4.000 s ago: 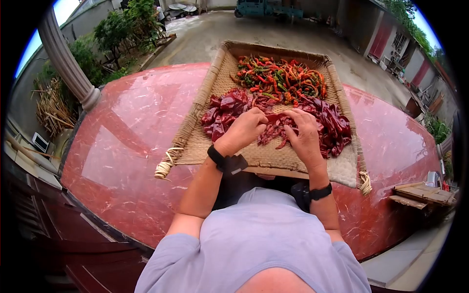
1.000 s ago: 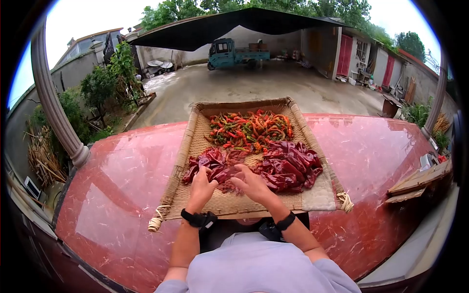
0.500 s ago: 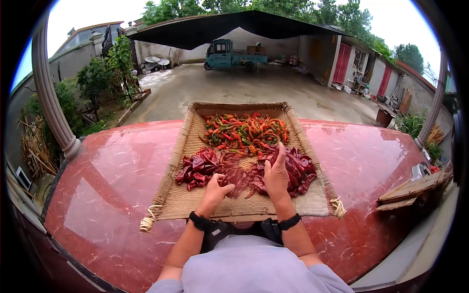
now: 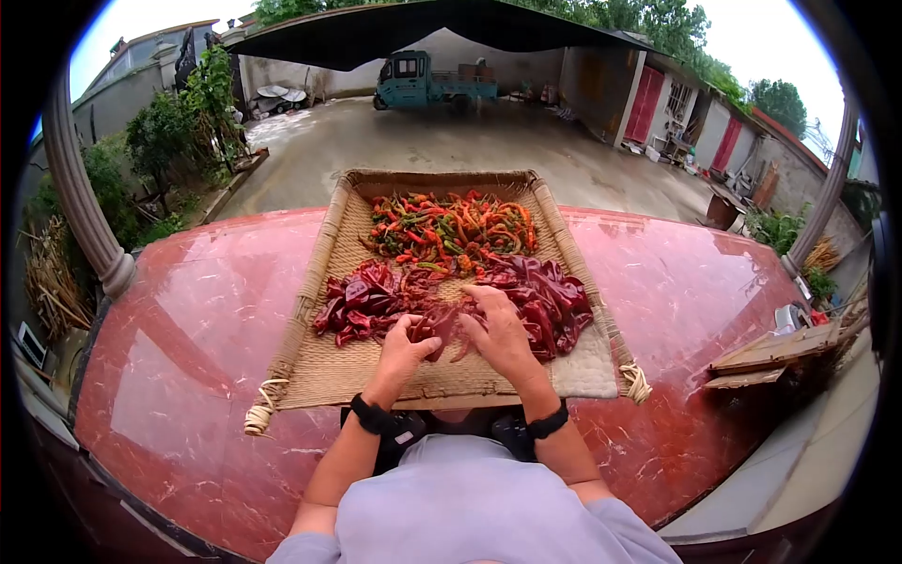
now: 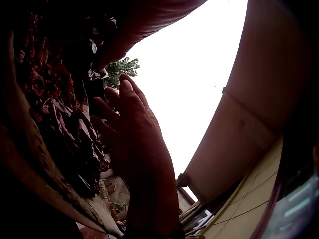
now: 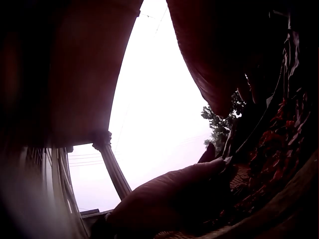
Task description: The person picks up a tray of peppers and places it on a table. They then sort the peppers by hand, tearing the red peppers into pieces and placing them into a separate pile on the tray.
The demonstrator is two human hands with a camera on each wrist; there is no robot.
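Observation:
In the head view, my left hand (image 4: 399, 357) pinches a dark red dried chili pepper (image 4: 440, 325) between thumb and fingers. Close by on its right is my right hand (image 4: 503, 336), fingers extended and thumb apart, reaching over the near side of the right-hand pile of dried red peppers (image 4: 550, 305). A smaller pile of dried peppers (image 4: 365, 293) lies on the left, with small broken bits between the two. From the right wrist, the left hand (image 6: 169, 191) shows dimly with a pepper at its fingertips. The left wrist view catches the right hand (image 5: 142, 134) with its fingers loosely spread.
A woven tray (image 4: 315, 376) with a raised rim holds everything. Red, orange and green chilies (image 4: 451, 227) fill its far end. Beneath it is a red marble-like tabletop (image 4: 188, 376). Wooden boards (image 4: 775, 348) stand at the right edge; a blue three-wheeled truck (image 4: 437, 80) is parked in the yard.
The right hand has come down from over the right pile toward the left hand, its fingers now pointing inward. The left hand stays low at the tray's near middle. The head view has tilted up since the oldest frame.

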